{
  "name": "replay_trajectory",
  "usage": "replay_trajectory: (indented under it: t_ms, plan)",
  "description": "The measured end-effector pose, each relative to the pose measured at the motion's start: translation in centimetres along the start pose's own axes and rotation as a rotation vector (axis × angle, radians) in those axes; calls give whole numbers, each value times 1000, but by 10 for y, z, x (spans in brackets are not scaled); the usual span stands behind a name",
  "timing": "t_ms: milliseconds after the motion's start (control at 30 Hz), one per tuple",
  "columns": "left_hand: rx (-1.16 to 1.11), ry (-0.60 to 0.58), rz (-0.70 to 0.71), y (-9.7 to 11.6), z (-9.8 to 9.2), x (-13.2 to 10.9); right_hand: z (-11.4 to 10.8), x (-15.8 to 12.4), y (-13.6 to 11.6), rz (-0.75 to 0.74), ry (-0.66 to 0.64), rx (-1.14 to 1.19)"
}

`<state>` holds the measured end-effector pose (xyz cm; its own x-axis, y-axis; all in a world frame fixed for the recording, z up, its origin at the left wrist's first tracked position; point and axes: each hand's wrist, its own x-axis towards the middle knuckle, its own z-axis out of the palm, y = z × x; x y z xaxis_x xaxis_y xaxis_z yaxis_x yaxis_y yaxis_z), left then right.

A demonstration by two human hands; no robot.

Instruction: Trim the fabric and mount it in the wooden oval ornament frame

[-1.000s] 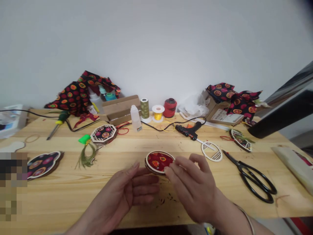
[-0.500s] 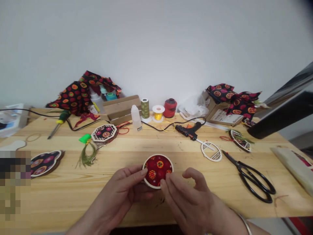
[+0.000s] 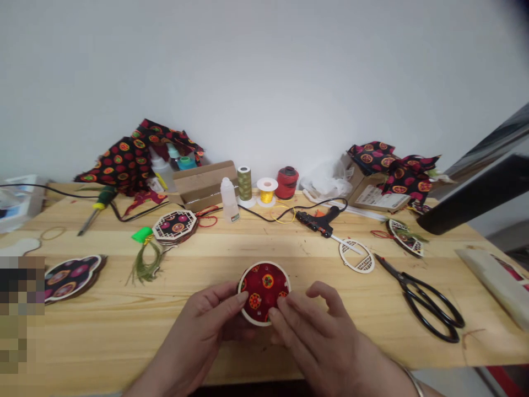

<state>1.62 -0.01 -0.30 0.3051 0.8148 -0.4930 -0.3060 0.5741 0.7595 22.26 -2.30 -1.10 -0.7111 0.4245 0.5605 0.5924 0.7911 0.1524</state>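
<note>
Craft workshop, wooden workbench [image 3: 215,259], glue gun [image 3: 320,223], scissors [image 3: 407,281], 3 thread spools [image 3: 266,195], patterned fabric [image 3: 124,162]

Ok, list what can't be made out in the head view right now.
Head view: underside of the round piece, faces away from the camera, with fingers of the left hand partly behind it.
Head view: left end of the dark patterned piece, covered by pixelation.
Head view: print on the carton label, too small.
Head view: right end of the tan item, cut off by the picture's edge.
</note>
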Motion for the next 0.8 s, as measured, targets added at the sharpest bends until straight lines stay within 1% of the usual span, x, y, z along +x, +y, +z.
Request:
replay_trajectory:
  t_ms: [100, 233, 300, 367, 400, 467, 500, 533, 633, 700, 800]
  plan:
    - [20, 4, 21, -2, -1, 1, 5, 1, 2, 109, 65, 95]
    - [75, 18, 31, 2, -1, 4, 5, 9, 10, 305, 209, 412]
    - [120, 12, 41, 9, 0, 8, 2, 18, 23, 430, 258, 541]
    - [183, -12, 69, 19, 4, 15, -1, 29, 42, 608, 290, 611]
    - [209, -26, 84, 25, 7, 20, -2, 35, 53, 731, 288, 650]
    - [267, -77, 110, 35, 13, 30, 0, 45, 75, 960, 214, 827]
    - [283, -83, 128, 39, 17, 34, 3, 49, 84, 1044, 175, 925]
    - [296, -84, 141, 41, 20, 39, 7, 51, 90, 1097, 136, 1004]
    - [308, -89, 178, 40, 23, 50, 20, 49, 97, 1129, 54, 1111]
    - [307, -88, 188, 37, 21, 56, 28, 43, 94, 1116, 4, 1192]
    - [302, -73, 199, 36, 14, 62, 33, 35, 90, 1067, -57, 1422]
